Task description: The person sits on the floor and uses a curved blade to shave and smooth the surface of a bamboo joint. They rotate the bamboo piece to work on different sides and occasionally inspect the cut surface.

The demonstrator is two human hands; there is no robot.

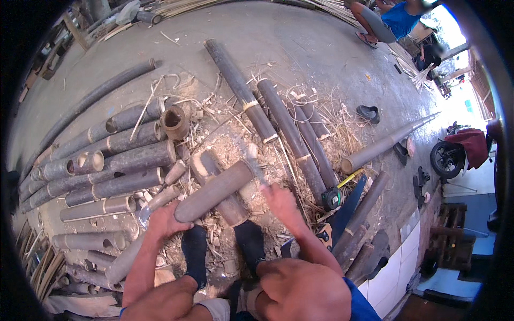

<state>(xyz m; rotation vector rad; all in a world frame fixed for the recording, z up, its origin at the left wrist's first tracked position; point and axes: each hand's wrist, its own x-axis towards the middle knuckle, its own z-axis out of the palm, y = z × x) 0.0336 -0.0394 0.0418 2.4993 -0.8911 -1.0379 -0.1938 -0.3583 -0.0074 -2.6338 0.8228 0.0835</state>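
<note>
Closest in, two dark-socked feet (pixel 195 251) sit planted among the chips, knees up at the bottom edge. Just above them, the left hand (pixel 163 220) is wrapped around the near end of a short bamboo section (pixel 214 191), fingers closed over it, propping it at a slant across another stub. The right hand (pixel 281 206) is closed on the handle of a blade (pixel 251 160) that blurs right over the section's far end; how hard the fist is clenched I cannot tell through the blur.

To do this well, I'd say: keep that left grip low and well back from the cutting end, hold the piece hard against the stub below so it won't roll, and bring the edge down square on the end grain.

Beside the right hand lie a tape measure (pixel 332 199) and a saw (pixel 348 206). Beyond the left hand, cut bamboo lengths (pixel 115 160) are stacked side by side; past the blade, longer poles (pixel 292 134) fan out over shavings. Far off, another person (pixel 391 21) crouches at the floor's edge.
</note>
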